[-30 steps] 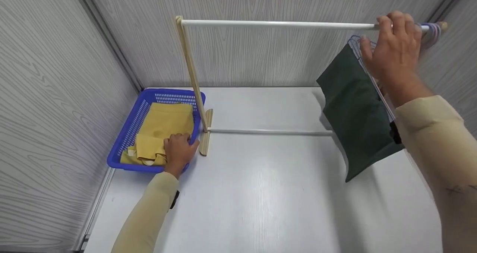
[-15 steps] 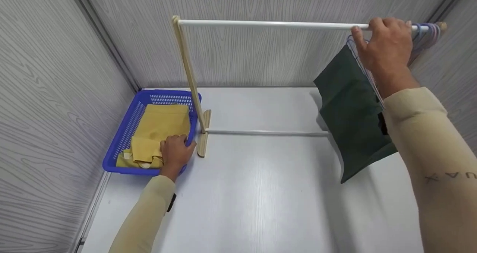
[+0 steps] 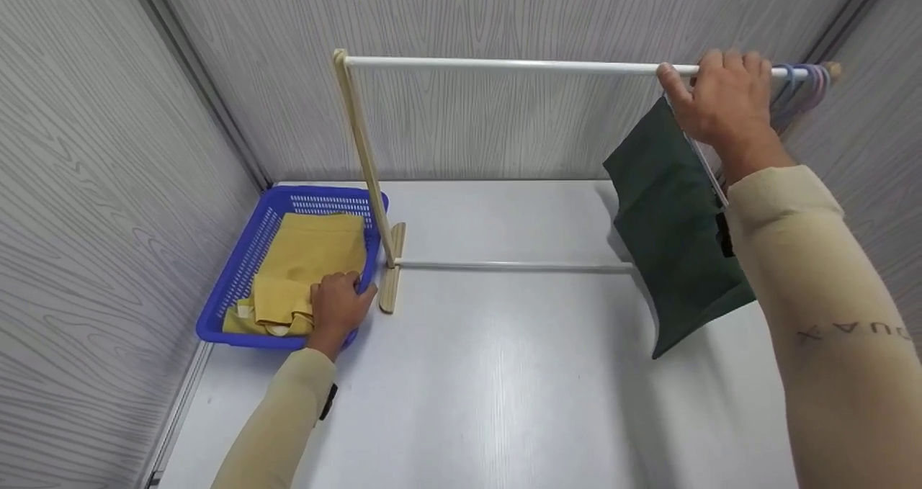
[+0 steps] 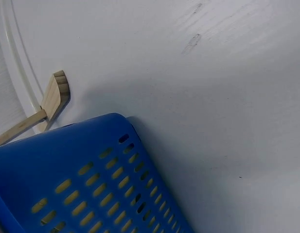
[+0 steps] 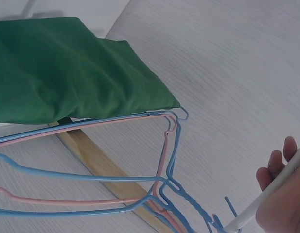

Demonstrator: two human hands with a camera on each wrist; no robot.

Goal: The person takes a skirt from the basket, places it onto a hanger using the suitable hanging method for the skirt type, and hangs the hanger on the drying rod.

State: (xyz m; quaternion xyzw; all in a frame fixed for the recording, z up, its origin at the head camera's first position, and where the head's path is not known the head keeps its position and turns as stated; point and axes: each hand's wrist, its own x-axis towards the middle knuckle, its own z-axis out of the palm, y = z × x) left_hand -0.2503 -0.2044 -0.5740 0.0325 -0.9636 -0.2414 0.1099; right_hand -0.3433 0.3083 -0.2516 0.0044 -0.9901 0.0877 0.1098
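Note:
At the left, my left hand (image 3: 338, 303) grips the near right rim of a blue perforated basket (image 3: 232, 266), fingers over the inside and thumb outside. Folded yellow cloth (image 3: 310, 248) lies in the basket beside those fingers. My right hand (image 3: 731, 100) holds the white top rod (image 3: 504, 64) of a drying rack toward its right end; in the right wrist view, fingertips (image 5: 276, 162) curl around the rod. Just beyond this hand hang blue and pink wire hangers (image 5: 140, 179). A dark green cloth (image 3: 670, 237) hangs from one, partly hidden by my right arm.
The rack's left wooden post (image 3: 364, 150) stands by the basket on a wooden foot (image 3: 391, 269). A lower white bar (image 3: 504, 266) runs along the white table (image 3: 490, 388). Grey wood-grain walls (image 3: 504, 14) enclose the back and sides.
My right hand has slid left along the rod, and a blue hanger hook now shows apart from the bunch. The view has tilted slightly. My left hand stays on the basket rim.

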